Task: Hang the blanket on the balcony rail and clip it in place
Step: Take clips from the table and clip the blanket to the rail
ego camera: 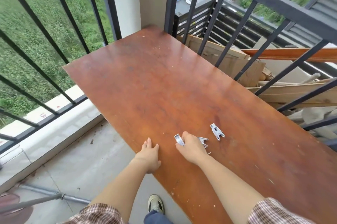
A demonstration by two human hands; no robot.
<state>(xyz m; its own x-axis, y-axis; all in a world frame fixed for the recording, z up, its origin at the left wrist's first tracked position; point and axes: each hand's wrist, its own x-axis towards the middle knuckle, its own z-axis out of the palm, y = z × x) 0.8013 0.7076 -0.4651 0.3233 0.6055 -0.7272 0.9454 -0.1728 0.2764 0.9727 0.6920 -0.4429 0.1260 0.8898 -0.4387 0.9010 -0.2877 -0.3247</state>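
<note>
My left hand flat on the tabletop edge with fingers spread, my right hand closed around one white clip, another clip lying beside it, long axis pointing away from me.

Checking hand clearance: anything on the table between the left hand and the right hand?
Head view: only bare tabletop between left hand and right hand, which grips a clip.
</note>
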